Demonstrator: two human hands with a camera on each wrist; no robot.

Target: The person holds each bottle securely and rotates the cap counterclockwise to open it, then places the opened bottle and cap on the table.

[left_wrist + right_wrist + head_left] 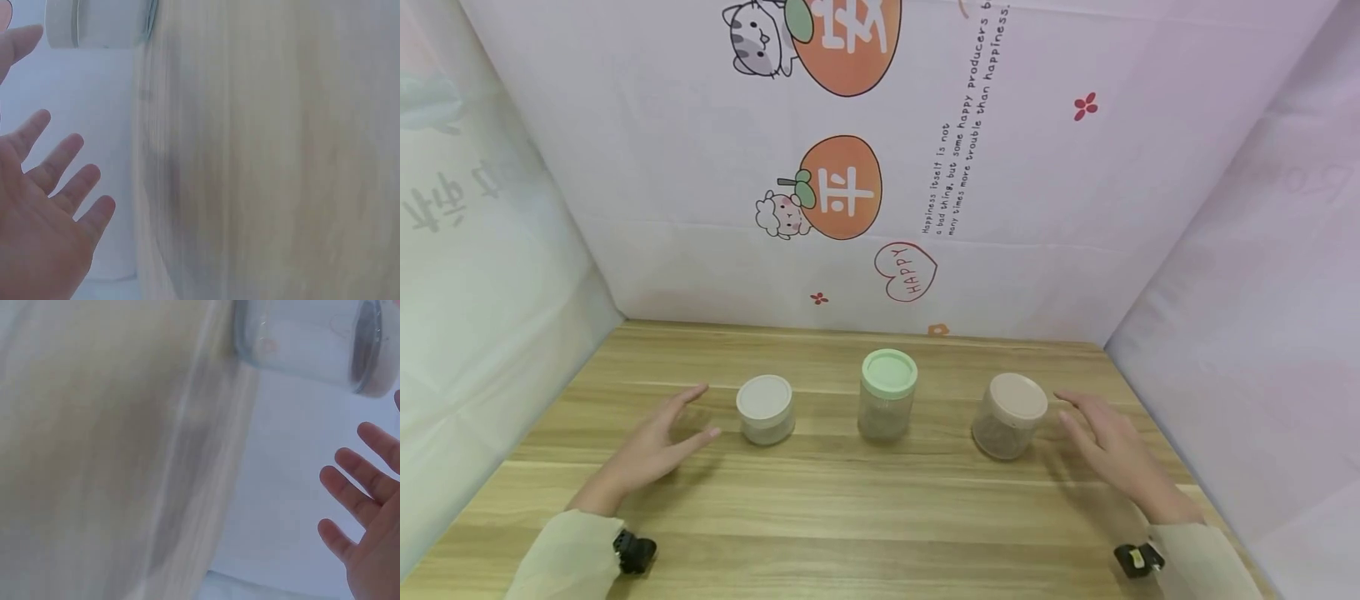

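Three clear jars with lids stand in a row on the table. The short jar with a white lid (765, 410) is at the left, the tall jar with a green lid (887, 396) in the middle, and the jar with a pale pink lid (1009, 417) at the right. My left hand (651, 446) is held just left of the white-lidded jar, thumb and fingers spread, holding nothing. Close to the right side of the pink-lidded jar, my right hand (1112, 446) has its fingers extended and nothing in it. Both wrist views show the spread fingers near a jar.
The wood-grain table (865, 525) runs back to a white printed cloth (1015, 283) behind the jars. Cloth walls rise at the left (482, 275) and right (1247, 333). A small black wrist camera (634, 552) sits at the left cuff.
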